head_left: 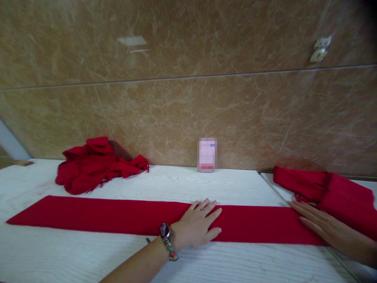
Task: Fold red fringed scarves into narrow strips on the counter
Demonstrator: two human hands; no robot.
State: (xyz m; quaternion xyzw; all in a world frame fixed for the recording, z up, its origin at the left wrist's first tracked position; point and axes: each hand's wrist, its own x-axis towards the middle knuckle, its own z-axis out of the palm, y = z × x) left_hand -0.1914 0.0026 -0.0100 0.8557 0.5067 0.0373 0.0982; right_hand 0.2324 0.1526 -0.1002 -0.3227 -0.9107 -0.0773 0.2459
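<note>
A long flat strip of red cloth (pixel 108 215), which looks like a folded scarf, lies across the white surface. My left hand (pixel 196 225) rests on its middle, fingers spread and palm down, with a ring on one finger and a watch and beaded bracelet at the wrist. Over the right end of the strip lies my right hand (pixel 326 226), its fingers stretched out flat. Just beyond that hand is a folded red scarf (pixel 338 192), with a bit of fringe showing near the fingertips.
A crumpled red scarf (pixel 88 167) with fringes sits at the back left against the brown marbled wall (pixel 165 118). Propped against the wall is a phone-like object (pixel 207 155), its face blurred. A seam crosses the white tabletop (pixel 97 259) at the right. A small white fixture (pixel 320 49) is on the wall.
</note>
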